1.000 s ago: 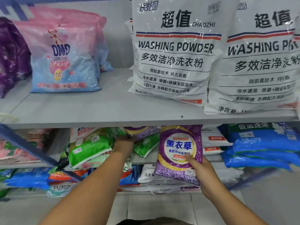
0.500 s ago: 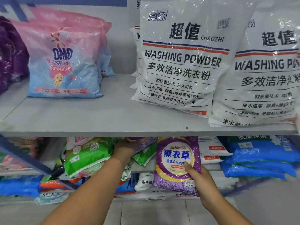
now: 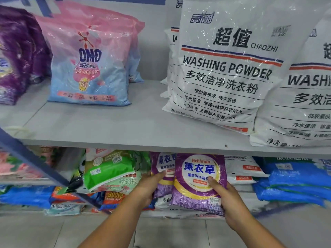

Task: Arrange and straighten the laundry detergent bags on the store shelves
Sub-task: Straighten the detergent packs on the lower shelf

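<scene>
My right hand (image 3: 226,199) grips a small purple lavender detergent bag (image 3: 198,179) by its lower right corner, thumb on the front, holding it upright just under the grey upper shelf (image 3: 107,129). My left hand (image 3: 149,187) holds a second purple bag (image 3: 162,169) of the same kind, right beside the first and partly behind it. Large white washing powder bags (image 3: 220,68) lean on the upper shelf at the right. A pink and blue OMO bag (image 3: 89,68) stands at the left.
A dark purple bag (image 3: 16,56) sits at the far left of the upper shelf. Below are green bags (image 3: 109,172), white flat bags (image 3: 241,169), blue stacked bags (image 3: 293,181) and a blue slanting shelf strut (image 3: 41,167). Tiled floor (image 3: 170,233) shows underneath.
My left hand has drawn a second purple bag forward from the lower shelf, next to the one in my right hand. The view has moved closer and slightly down.
</scene>
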Available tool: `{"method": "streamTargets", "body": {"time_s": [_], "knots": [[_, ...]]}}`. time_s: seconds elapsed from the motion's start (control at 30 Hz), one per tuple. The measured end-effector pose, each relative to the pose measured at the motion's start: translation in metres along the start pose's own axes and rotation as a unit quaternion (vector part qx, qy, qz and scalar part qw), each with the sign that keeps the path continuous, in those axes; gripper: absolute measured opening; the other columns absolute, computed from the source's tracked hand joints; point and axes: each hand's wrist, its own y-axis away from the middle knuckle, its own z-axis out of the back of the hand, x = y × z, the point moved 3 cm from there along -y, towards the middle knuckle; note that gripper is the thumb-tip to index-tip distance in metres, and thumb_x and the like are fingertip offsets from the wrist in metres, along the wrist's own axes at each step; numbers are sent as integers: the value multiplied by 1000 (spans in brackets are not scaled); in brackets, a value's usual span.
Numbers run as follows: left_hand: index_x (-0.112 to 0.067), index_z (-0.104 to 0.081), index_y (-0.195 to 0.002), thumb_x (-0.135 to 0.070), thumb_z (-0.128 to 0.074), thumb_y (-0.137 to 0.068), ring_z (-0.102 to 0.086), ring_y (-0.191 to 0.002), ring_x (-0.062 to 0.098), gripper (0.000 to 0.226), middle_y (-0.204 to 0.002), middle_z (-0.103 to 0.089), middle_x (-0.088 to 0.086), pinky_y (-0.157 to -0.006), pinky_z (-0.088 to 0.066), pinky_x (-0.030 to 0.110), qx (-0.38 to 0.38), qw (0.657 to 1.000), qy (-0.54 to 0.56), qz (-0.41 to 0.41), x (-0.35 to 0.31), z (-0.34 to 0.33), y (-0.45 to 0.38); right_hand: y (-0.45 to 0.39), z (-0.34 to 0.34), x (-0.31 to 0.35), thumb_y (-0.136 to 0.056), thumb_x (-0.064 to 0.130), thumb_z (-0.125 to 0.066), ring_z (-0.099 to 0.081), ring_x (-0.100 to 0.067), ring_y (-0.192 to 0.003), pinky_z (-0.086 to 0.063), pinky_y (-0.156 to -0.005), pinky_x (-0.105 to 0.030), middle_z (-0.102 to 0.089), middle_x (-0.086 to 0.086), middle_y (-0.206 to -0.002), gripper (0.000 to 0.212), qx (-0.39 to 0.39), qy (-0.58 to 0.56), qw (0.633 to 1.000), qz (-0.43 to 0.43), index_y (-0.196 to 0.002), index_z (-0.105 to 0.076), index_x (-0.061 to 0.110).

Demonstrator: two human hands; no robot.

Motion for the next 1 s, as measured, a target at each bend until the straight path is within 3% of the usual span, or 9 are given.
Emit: {"method": "streamTargets", "body": {"time_s": [0.07,0.17,0.27,0.37,0.53,0.73,0.83,0.93,1.0], "knots": [[-23,-56,-136,-64,-94,-41,-63,-123,27,111,-128,-70,1,-111,-44,53,21,1000,1,0,10,4,1,6,-7,0,-90,22,-70,-74,-27,-100,-51,-101,-47,-78,-10,-106,29,-6,-3,1000,-1,-118,-68,13],[-19,-58,-134,-37,-81,-82,-67,-116,25,59,-120,-74,0,-109,-46,51,43,999,17,-21,4,8,29,19,-15,-5,-89,20,-70,-74,-32,-99,-52,-99,-52,-77,-13,-106,31,-26,-6,1000,-5,-118,-68,12],[-21,-65,-124,-38,-85,-74,-71,-110,25,56,-112,-77,-2,-106,-49,49,47,998,15,-28,6,25,37,33,-20,-14,-87,21,-71,-74,-33,-97,-54,-96,-52,-77,-15,-105,34,-44,4,999,-2,-119,-67,11],[-19,-68,-118,-28,-83,-82,-75,-101,23,40,-106,-78,0,-101,-53,45,49,997,0,-59,2,44,52,45,-29,-20,-87,24,-71,-75,-32,-97,-56,-93,-49,-77,-12,-105,34,-40,19,999,8,-120,-66,13],[-16,-67,-121,-13,-86,-76,-75,-100,23,49,-107,-78,3,-97,-55,41,33,993,-21,-116,-2,82,100,64,-43,-24,-87,25,-73,-75,-31,-96,-54,-98,-54,-78,-11,-103,34,2,67,998,17,-118,-68,12],[-16,-71,-117,-34,-90,-51,-74,-103,29,70,-107,-78,7,-102,-51,51,-84,983,26,-161,27,132,181,94,-58,-25,-85,27,-74,-76,-27,-94,-54,-97,-50,-79,-8,-100,31,106,137,984,36,-112,-72,12],[-16,-73,-113,-26,-90,-66,-74,-100,29,52,-104,-78,8,-101,-52,51,-155,972,50,-168,47,163,225,111,-77,-30,-84,29,-74,-76,-25,-91,-54,-96,-49,-79,-6,-98,32,161,153,974,42,-112,-71,14],[-14,-73,-113,-18,-84,-79,-75,-99,29,36,-106,-78,10,-99,-54,49,-210,961,60,-171,59,193,266,129,-104,-34,-87,22,-71,-77,-21,-84,-56,-85,-40,-80,-5,-92,20,201,162,965,52,-106,-72,14],[-14,-73,-111,-20,-78,-87,-76,-94,25,25,-103,-79,8,-92,-56,44,-258,946,60,-188,59,213,298,140,-127,-39,-87,20,-72,-77,-26,-89,-55,-91,-44,-79,-9,-96,20,229,153,961,33,-105,-74,13]]}}
